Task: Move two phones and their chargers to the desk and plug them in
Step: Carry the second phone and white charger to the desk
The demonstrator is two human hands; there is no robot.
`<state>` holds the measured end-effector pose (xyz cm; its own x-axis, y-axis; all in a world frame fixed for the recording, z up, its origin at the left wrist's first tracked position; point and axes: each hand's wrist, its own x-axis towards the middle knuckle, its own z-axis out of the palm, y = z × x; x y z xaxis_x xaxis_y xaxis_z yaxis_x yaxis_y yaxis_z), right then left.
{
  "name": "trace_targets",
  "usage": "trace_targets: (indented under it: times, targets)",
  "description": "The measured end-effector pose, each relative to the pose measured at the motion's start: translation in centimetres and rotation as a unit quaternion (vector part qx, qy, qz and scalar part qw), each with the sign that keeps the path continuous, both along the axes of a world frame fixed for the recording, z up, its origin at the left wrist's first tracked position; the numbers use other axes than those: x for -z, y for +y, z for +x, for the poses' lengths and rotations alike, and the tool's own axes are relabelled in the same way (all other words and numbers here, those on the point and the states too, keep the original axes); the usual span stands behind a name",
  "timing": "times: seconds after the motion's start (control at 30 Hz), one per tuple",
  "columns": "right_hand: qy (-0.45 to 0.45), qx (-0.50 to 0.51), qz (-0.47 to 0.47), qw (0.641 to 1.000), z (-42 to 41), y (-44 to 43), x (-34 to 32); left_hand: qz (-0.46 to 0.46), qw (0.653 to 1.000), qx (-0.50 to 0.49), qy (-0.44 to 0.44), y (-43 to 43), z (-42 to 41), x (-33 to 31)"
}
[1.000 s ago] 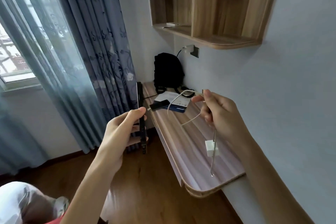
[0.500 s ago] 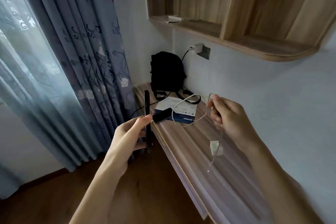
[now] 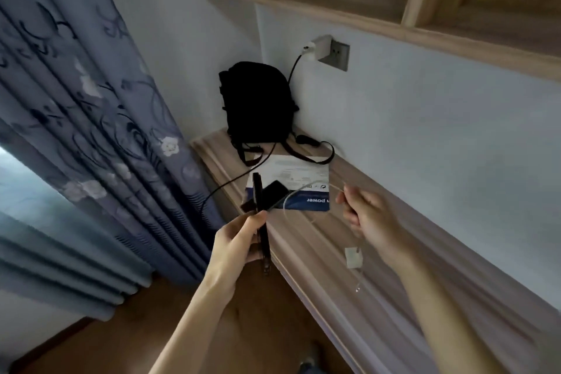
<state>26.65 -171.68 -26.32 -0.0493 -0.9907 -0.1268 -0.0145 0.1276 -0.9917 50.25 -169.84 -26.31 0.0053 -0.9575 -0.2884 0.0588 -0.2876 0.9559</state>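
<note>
At the desk's [image 3: 315, 255] far end: black backpack [image 3: 258, 103] against the wall, leaflet [image 3: 291, 173] in front of it, second phone [image 3: 274, 196] lying flat on the leaflet. A black cable [image 3: 230, 181] runs down from a white charger [image 3: 320, 47] in the wall socket.
Left hand [image 3: 236, 247]: grip curled round a phone [image 3: 261, 222], edge-on, long axis near upright, just off the desk's edge.
Right hand [image 3: 372, 218]: grip pinching a white cord [image 3: 299, 191] looped above the leaflet. Its plug [image 3: 353, 257] dangles over the desk.

Blue floral curtains [image 3: 91, 106] hang beside the left hand [image 3: 233, 243]; a light wooden shelf [image 3: 334, 6] on the pale wall [image 3: 440, 136] runs above the right hand [image 3: 373, 222].
</note>
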Motion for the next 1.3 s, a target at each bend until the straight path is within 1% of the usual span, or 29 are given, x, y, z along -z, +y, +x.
trace_targets:
  times: [0.07,0.17,0.43,0.5,0.6,0.7,0.8,0.9,1.0,1.13,1.23,1.3]
  targets:
    - [0.001,0.007,0.017,1.000,0.0,-1.8,1.5,0.018,1.000,0.011,-0.006,-2.3,-0.3,1.6]
    - [0.013,0.034,0.065,0.997,-0.2,-3.3,3.4,0.044,0.998,0.040,-0.016,-5.1,-0.9,3.8]
    - [0.037,0.094,0.150,0.983,-1.8,-5.2,8.9,0.094,0.987,0.123,-0.034,-9.8,-2.9,8.3]
    - [0.008,0.120,0.175,0.977,-2.2,-5.6,10.5,0.114,0.983,0.140,-0.042,-10.9,-3.3,9.3]
    - [-0.066,0.185,0.206,0.959,-2.4,-6.2,12.0,0.133,0.977,0.159,-0.050,-12.8,-3.7,10.3]
    - [-0.086,0.217,0.225,0.946,-3.4,-6.9,13.2,0.121,0.972,0.186,-0.079,-14.5,-3.8,10.7]
    - [-0.051,0.241,0.243,0.938,-4.5,-7.8,14.5,0.120,0.970,0.189,-0.092,-15.8,-4.0,10.6]
    - [-0.022,0.292,0.264,0.919,-5.4,-8.4,15.9,0.116,0.969,0.189,-0.112,-16.4,-4.3,10.4]
    - [0.041,0.317,0.287,0.903,-6.2,-8.7,17.3,0.104,0.969,0.185,-0.124,-16.9,-4.8,10.2]
    - [0.125,0.279,0.331,0.893,-7.8,-8.3,17.3,0.099,0.970,0.176,-0.135,-17.4,-5.3,10.2]
    - [0.194,0.222,0.280,0.914,-9.4,-7.6,16.7,0.092,0.970,0.170,-0.150,-17.7,-5.9,10.1]
    - [0.221,0.182,0.267,0.920,-10.1,-7.3,16.5,0.083,0.968,0.170,-0.162,-17.9,-6.2,10.3]
